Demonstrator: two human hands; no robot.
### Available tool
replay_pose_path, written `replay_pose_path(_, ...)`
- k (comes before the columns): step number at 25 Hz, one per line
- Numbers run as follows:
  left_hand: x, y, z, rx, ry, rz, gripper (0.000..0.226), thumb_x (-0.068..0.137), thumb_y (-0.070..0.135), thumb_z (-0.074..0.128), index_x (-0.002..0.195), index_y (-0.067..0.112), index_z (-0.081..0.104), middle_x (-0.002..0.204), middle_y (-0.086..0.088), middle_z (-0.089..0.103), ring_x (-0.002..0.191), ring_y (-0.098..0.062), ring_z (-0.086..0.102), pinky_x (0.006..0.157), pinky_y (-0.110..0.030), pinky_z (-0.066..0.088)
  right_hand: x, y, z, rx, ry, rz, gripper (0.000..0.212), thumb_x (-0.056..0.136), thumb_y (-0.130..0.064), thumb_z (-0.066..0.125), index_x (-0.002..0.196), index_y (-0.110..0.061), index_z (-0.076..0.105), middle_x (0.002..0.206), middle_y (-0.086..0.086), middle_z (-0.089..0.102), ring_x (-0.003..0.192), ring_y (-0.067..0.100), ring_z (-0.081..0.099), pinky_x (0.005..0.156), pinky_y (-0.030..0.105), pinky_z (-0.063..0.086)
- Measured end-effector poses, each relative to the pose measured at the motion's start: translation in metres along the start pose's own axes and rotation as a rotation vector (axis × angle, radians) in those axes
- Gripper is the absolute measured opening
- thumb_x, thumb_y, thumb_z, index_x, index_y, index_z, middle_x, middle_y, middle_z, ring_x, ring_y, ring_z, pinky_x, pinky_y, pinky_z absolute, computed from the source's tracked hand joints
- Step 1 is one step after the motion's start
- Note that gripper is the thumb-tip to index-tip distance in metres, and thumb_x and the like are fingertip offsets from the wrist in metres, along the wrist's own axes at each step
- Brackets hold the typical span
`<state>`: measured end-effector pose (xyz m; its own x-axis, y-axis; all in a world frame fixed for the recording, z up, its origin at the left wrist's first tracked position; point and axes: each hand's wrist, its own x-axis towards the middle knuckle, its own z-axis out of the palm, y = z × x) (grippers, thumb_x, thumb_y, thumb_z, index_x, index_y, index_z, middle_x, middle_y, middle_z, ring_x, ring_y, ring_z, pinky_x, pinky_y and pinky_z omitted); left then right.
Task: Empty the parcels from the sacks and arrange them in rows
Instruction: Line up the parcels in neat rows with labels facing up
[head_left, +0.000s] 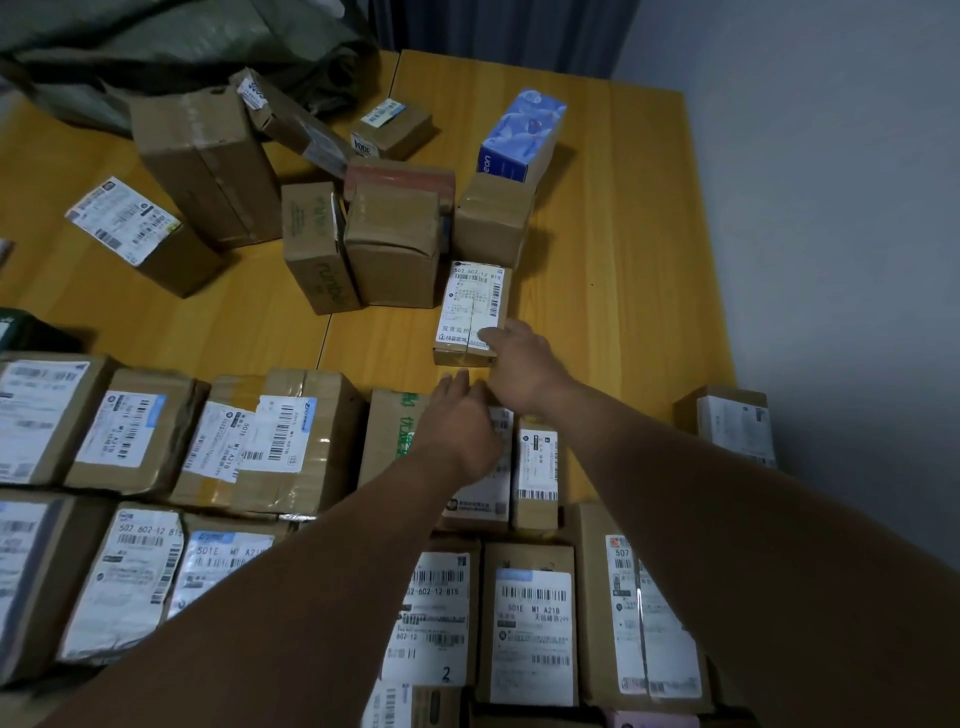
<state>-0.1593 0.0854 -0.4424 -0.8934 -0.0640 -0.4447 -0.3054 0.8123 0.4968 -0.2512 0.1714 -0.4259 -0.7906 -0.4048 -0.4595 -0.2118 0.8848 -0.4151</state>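
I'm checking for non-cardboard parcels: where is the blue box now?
In the head view, the blue box stands far back, right of centre, just beyond a brown carton and right of a small labelled carton.

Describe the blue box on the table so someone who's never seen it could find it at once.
On the wooden table, find the loose cluster of cartons near the far end. At the cluster's right edge, next to a brown carton, is the blue box: the only blue-and-white one among brown cardboard.

Left hand (460, 421), right hand (524, 364) outstretched
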Motion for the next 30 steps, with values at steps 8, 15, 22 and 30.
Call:
replay_pose_path(8,0.002,-0.008,0.002,0.051,0.07,0.029,0.054,0.087,0.012,0.059,0.138,0.005,0.045,0.139,-0.013,0.043,0.133,-0.029,0.033,0.116,-0.032,0.02,0.025,-0.019,0.006,-0.241,-0.163,-0.138,0.075,0.094,-0.004,0.05,0.157,-0.037,0.025,0.169,-0.002,-0.009,0.153,0.029,-0.015,0.123,0.053,0.009)
replay_pose_path(15,0.001,-0.005,0.001,0.04,0.083,0.018,0.05,0.084,0.012,0.061,0.132,0.006,0.048,0.14,-0.014,0.042,0.134,-0.03,0.034,0.113,-0.036,0.027,0.012,0.001,-0.011,-0.248,-0.213,-0.072,0.067,0.097,-0.008,0.045,0.157,-0.034,0.028,0.169,-0.002,-0.003,0.154,0.03,-0.009,0.125,0.048,0.009)
replay_pose_path(22,-0.008,0.027,-0.002,-0.015,0.136,0.013,0.043,0.086,0.013,0.058,0.128,0.007,0.052,0.133,-0.013,0.047,0.125,-0.031,0.038,0.103,-0.037,0.034,-0.025,0.062,-0.026,-0.242,-0.163,-0.005,0.054,0.098,-0.003,0.045,0.149,-0.02,0.046,0.166,0.011,0.018,0.152,0.031,0.015,0.122,0.038,0.018)
replay_pose_path(30,-0.009,0.058,0.017,-0.099,-0.106,-0.07,0.038,0.079,0.01,0.064,0.114,0.008,0.049,0.105,-0.012,0.06,0.092,-0.028,0.058,0.069,-0.033,0.045,-0.053,0.102,-0.02,-0.156,0.111,0.185,0.055,0.095,-0.023,0.058,0.148,-0.027,0.042,0.151,0.018,0.029,0.133,0.041,0.035,0.11,0.048,0.036)
